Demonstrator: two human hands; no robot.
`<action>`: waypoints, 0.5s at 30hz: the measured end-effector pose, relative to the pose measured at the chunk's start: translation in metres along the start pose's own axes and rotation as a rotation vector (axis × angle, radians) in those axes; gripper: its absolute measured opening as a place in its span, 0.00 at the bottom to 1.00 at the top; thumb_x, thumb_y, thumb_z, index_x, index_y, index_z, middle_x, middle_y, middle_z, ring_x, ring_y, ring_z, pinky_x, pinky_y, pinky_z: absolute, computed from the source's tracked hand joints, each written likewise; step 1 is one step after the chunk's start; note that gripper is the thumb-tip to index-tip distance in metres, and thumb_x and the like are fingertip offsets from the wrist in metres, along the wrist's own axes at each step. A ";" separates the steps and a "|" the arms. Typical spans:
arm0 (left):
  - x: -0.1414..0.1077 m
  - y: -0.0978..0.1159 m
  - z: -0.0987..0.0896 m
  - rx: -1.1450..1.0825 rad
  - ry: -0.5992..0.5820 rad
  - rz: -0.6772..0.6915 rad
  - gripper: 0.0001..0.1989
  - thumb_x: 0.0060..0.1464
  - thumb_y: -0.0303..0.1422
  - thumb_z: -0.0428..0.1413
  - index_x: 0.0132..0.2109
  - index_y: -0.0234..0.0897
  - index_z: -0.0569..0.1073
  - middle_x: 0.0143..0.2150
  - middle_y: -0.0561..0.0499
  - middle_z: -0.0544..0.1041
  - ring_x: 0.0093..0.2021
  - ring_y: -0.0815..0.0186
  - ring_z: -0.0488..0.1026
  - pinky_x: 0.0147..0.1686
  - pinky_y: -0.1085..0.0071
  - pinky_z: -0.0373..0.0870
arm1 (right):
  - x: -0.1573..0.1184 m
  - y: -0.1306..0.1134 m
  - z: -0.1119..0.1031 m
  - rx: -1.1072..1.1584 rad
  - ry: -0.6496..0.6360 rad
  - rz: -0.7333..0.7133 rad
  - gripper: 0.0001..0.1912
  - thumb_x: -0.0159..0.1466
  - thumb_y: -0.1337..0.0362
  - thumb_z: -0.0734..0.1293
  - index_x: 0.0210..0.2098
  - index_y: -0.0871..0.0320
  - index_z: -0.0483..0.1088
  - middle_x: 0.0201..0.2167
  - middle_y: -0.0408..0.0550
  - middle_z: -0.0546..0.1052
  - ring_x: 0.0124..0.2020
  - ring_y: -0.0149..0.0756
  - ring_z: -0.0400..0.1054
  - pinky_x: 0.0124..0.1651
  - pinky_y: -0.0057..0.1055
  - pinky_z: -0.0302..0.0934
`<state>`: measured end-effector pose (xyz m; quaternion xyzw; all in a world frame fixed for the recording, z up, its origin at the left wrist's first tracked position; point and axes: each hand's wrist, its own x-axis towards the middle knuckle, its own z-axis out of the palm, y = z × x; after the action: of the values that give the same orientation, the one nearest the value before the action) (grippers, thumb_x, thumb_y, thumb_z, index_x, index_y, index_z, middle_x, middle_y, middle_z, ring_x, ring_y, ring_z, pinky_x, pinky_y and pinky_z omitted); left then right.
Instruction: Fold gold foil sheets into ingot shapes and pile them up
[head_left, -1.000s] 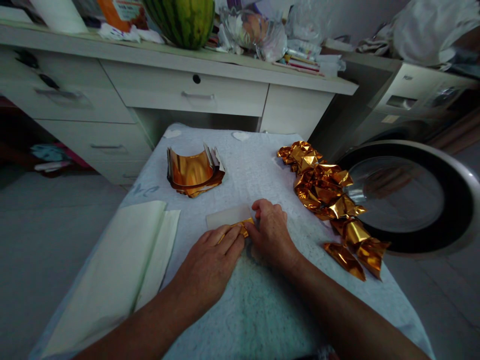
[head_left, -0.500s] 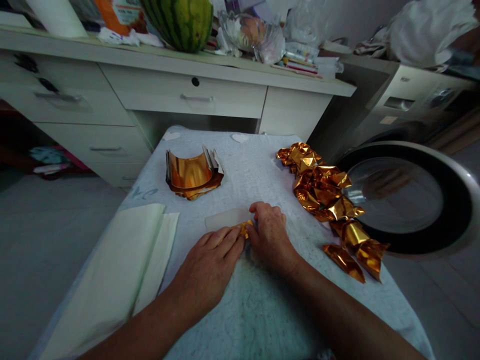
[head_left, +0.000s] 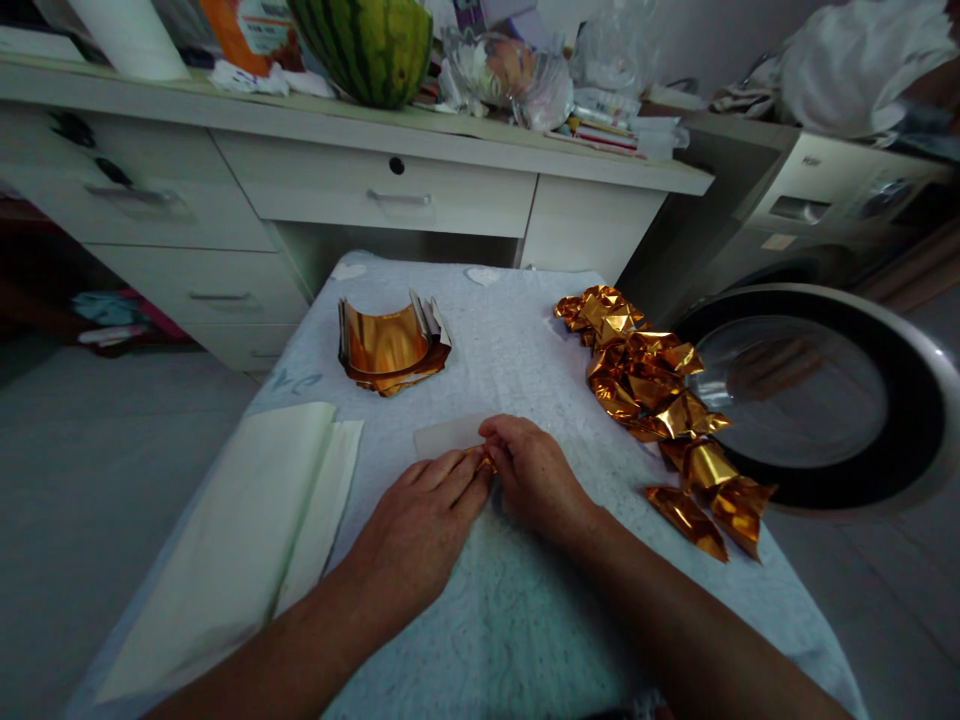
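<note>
A small piece of gold foil paper (head_left: 489, 462) lies at the middle of the table, mostly covered by my hands. My left hand (head_left: 424, 520) rests flat over it, fingers stretched toward the right. Thumb and fingers of my right hand (head_left: 534, 470) pinch the foil's right end. Just beyond my fingertips is a translucent white strip (head_left: 446, 435), partly hidden by the hands. A curved stack of gold foil sheets (head_left: 386, 345) sits farther back on the left. Along the right side runs a pile of folded gold foil pieces (head_left: 637, 375).
Folded pale paper sheets (head_left: 225, 540) lie at the table's left edge. Behind the table stands a white desk (head_left: 465, 205) with a watermelon (head_left: 367, 45) and bags on top. A washing machine's open round door (head_left: 911, 400) is close to the table's right side.
My right hand's fingers have moved slightly left and closed in on the foil, so less of it shows. My left hand stays over it.
</note>
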<state>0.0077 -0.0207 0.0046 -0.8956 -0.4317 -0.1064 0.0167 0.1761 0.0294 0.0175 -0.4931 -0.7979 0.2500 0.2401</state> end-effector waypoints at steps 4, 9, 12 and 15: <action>0.000 -0.006 -0.001 -0.084 0.042 -0.015 0.14 0.63 0.25 0.49 0.51 0.34 0.74 0.52 0.43 0.77 0.51 0.56 0.73 0.49 0.56 0.72 | -0.001 0.001 0.003 -0.044 0.017 -0.004 0.12 0.63 0.74 0.59 0.43 0.58 0.69 0.36 0.47 0.76 0.37 0.36 0.68 0.44 0.32 0.61; 0.002 -0.015 -0.012 -0.243 0.035 -0.139 0.09 0.62 0.28 0.50 0.38 0.38 0.75 0.39 0.48 0.75 0.42 0.59 0.71 0.44 0.60 0.72 | 0.000 0.000 0.007 -0.092 -0.014 -0.016 0.13 0.60 0.75 0.62 0.44 0.59 0.69 0.38 0.48 0.74 0.39 0.38 0.67 0.47 0.34 0.60; 0.004 -0.017 -0.014 -0.251 0.008 -0.248 0.07 0.61 0.28 0.51 0.35 0.38 0.72 0.37 0.48 0.72 0.40 0.60 0.68 0.42 0.60 0.69 | 0.001 -0.004 0.008 -0.162 -0.047 -0.002 0.11 0.61 0.71 0.65 0.44 0.59 0.70 0.40 0.51 0.73 0.42 0.40 0.66 0.49 0.38 0.59; 0.003 -0.018 -0.012 -0.230 -0.015 -0.333 0.06 0.60 0.29 0.51 0.35 0.38 0.71 0.39 0.48 0.70 0.40 0.58 0.65 0.41 0.58 0.66 | 0.001 -0.010 0.008 -0.234 -0.072 0.034 0.11 0.63 0.67 0.66 0.45 0.59 0.70 0.42 0.52 0.73 0.43 0.43 0.65 0.48 0.40 0.59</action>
<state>-0.0065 -0.0089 0.0162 -0.8086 -0.5589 -0.1496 -0.1069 0.1640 0.0253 0.0173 -0.5219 -0.8213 0.1766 0.1478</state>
